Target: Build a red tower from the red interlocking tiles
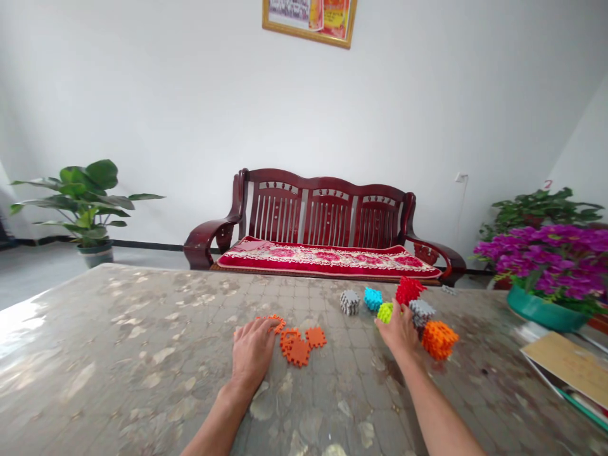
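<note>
A patterned surface (156,354) is seen from above. The left hand (253,352), fingers slightly curled, is laid at the orange interlocking tiles (298,352), its fingertips touching the farthest of them; whether one is gripped cannot be told. The right hand (399,329) is reached among the block stacks, its fingers at the lime-green stack (385,311), their grip unclear. That stack is hemmed in by a blue stack (373,298), a red stack (410,290) and a gray stack (422,313). An orange stack (439,340) is placed nearer the wearer, beside the right wrist. Purple flowers (551,253) are set at the right edge.
</note>
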Available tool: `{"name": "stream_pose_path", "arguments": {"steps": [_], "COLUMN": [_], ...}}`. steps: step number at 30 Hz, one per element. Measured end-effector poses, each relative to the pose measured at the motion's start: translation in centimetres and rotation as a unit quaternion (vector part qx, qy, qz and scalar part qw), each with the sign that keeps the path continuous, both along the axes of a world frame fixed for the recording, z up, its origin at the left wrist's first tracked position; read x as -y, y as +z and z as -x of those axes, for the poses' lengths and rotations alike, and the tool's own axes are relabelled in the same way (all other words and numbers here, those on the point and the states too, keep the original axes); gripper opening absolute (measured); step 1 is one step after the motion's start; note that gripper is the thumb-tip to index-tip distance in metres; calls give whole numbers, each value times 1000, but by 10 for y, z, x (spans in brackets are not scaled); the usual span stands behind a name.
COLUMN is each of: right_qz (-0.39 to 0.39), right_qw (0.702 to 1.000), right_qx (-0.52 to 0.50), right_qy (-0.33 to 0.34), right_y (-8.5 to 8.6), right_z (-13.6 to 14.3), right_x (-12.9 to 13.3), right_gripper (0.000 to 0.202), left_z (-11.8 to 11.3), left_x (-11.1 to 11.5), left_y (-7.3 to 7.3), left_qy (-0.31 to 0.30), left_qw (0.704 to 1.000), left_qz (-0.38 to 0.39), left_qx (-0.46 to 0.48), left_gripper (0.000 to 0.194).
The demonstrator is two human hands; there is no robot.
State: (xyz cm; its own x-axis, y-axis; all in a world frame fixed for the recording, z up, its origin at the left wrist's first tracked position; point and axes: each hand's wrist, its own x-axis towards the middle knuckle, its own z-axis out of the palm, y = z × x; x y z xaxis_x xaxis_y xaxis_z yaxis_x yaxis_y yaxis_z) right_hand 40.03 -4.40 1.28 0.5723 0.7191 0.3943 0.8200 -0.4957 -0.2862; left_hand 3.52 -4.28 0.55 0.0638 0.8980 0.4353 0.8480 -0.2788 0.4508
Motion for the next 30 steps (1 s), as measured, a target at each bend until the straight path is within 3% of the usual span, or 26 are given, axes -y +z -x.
{"name": "stream_pose_path", "arguments": {"steps": [8,15,19,23,26,30], "right_qz": [40,3,-67,-81,-39,8], "right_qw": [998,999,989,949,917,888], "right_qx": [-49,-39,-26,-53,-34,-9], "right_qy": [-14,15,130,300,395,461], "right_y": [-3,2,6,9,14,19], "right_z": [-3,4,34,86,125,157], "right_x": [-5,4,12,23,32,37], "right_gripper": [61,55,55,59,66,83], "left_z": [1,2,-2,-9,-16,-20], "left_x": [-3,-5,-4,-1,2,6], "left_y": [-3,-5,-3,-2,-4,-3], "left_qy": [-3,-10,-44,-127,-175,-210], "left_qw": [1000,1000,998,988,979,972], "left_qz": [16,12,1,-12,-5,19], "left_qx": [-3,7,49,89,105,102], "left_gripper": [34,34,30,27,54,91]}}
